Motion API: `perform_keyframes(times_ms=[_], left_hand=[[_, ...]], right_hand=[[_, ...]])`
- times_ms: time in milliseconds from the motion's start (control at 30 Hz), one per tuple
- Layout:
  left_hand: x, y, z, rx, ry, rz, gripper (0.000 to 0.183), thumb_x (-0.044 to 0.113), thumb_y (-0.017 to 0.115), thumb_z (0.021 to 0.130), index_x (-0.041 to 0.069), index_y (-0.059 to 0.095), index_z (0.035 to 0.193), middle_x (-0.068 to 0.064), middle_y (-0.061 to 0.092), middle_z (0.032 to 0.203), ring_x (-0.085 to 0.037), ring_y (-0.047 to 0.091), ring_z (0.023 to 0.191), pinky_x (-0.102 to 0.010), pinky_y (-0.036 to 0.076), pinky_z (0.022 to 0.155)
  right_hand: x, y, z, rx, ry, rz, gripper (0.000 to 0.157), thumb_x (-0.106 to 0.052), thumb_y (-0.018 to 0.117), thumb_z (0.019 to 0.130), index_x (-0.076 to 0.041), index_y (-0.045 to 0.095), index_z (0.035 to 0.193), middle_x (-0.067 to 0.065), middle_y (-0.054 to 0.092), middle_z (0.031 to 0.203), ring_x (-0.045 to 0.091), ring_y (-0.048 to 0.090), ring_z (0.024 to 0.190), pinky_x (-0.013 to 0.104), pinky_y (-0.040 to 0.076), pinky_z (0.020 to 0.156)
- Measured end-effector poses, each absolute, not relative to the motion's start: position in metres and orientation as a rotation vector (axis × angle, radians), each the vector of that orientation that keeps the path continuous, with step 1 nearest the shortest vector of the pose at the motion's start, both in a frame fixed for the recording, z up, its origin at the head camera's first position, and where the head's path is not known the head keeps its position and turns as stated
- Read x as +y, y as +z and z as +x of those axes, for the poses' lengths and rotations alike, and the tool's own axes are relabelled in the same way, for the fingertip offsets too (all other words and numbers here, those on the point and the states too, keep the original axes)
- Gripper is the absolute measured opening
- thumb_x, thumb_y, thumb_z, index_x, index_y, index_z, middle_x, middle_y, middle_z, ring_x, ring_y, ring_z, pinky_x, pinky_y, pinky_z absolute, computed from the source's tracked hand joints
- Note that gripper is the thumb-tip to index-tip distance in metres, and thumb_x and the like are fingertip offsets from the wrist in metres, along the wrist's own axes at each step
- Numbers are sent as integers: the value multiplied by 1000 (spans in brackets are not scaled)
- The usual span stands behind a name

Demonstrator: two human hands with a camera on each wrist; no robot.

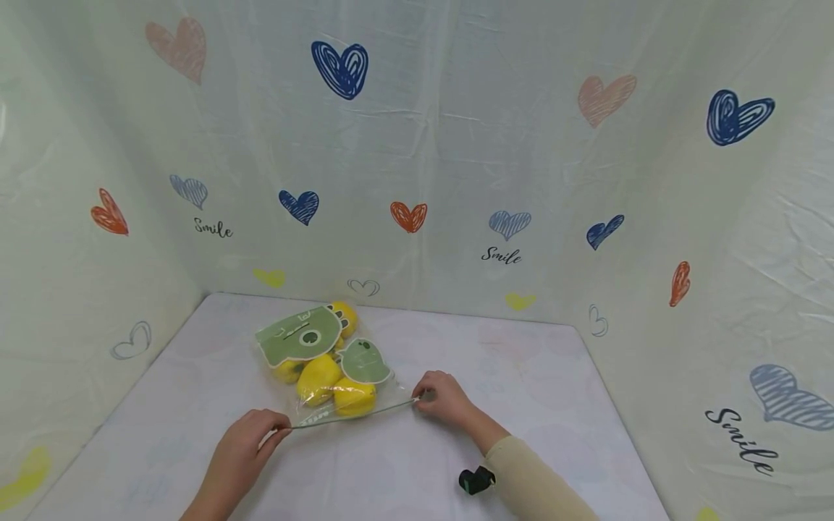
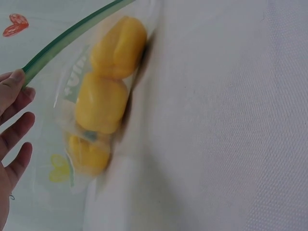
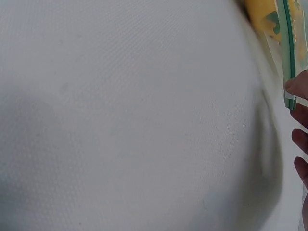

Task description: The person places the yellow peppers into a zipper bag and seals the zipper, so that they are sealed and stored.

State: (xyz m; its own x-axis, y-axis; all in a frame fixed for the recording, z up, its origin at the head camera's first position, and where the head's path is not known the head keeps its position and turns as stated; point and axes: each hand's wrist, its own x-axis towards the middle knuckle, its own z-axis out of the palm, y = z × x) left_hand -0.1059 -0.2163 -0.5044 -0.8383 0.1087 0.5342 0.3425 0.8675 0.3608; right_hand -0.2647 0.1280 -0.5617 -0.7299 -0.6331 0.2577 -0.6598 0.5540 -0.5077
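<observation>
A clear zip bag (image 1: 366,360) with green printed shapes lies on the table, its green zip edge lifted toward me. Inside are several yellow bell peppers (image 2: 101,102), seen through the plastic. My left hand (image 1: 250,443) pinches the left end of the zip edge between thumb and index finger; its other fingers are spread apart in the left wrist view. The opposite end is pinched by my right hand (image 1: 443,398). In the right wrist view a small white slider (image 3: 290,96) sits under the right thumb. Whether the zip is fully sealed cannot be made out.
A white table (image 1: 541,405) spreads under the bag. Pale curtains (image 1: 456,145) printed with hearts and the word Smile hang behind it and at both sides. A small black object (image 1: 476,480) shows beside the right sleeve.
</observation>
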Motion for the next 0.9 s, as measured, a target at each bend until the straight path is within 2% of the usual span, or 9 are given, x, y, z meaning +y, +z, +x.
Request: perform_keyframes(times_ms=[267, 533, 900], left_hand=[[-213, -508, -102, -2515, -643, -313, 36, -3, 85, 65, 20, 65, 85, 19, 58, 80, -2, 54, 75, -25, 53, 64], [-214, -511, -96, -2617, -698, -266, 33, 10, 88, 67, 22, 66, 88, 21, 57, 82, -6, 55, 77, -26, 54, 68], [-221, -504, -98, -2630, -626, -315, 31, 15, 88, 68, 19, 70, 92, 15, 62, 86, -6, 55, 80, -30, 55, 70]], right_hand=[[128, -557, -256, -2773, 988, 1054, 15, -8, 80, 76, -12, 74, 89, -8, 62, 84, 11, 56, 83, 29, 50, 76], [133, -555, -242, -2765, 1026, 1007, 13, -10, 79, 79, -11, 74, 90, -6, 63, 85, 13, 57, 84, 30, 51, 77], [151, -546, -224, -2738, 1012, 981, 16, -13, 79, 80, -12, 73, 95, -6, 63, 89, 15, 59, 87, 31, 51, 77]])
